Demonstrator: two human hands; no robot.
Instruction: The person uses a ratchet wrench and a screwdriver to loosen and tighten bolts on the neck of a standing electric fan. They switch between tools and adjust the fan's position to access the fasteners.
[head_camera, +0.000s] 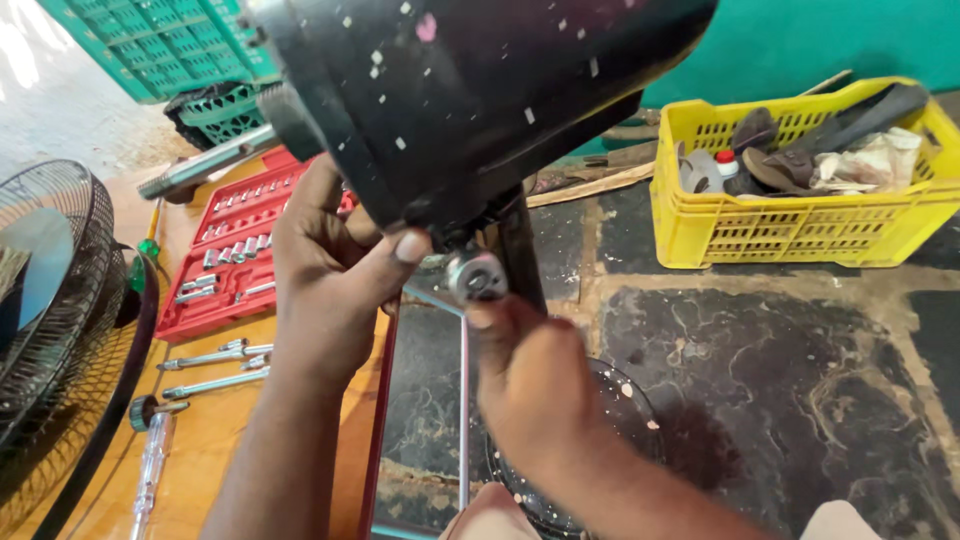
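Fan motor housing, black, paint-flecked, is held up over the wooden bench's right edge; likely heavy, rigid, smooth. Left hand is closed on its lower rim. Right hand fingertips pinch the small metal knob underneath, probably the best turning point.

I have one view only, from the camera on the person's head, tilted steeply down and very near the work. A black housing fills the top centre, almost against the lens. The wooden table runs down the lower left; the stone floor fills the right.
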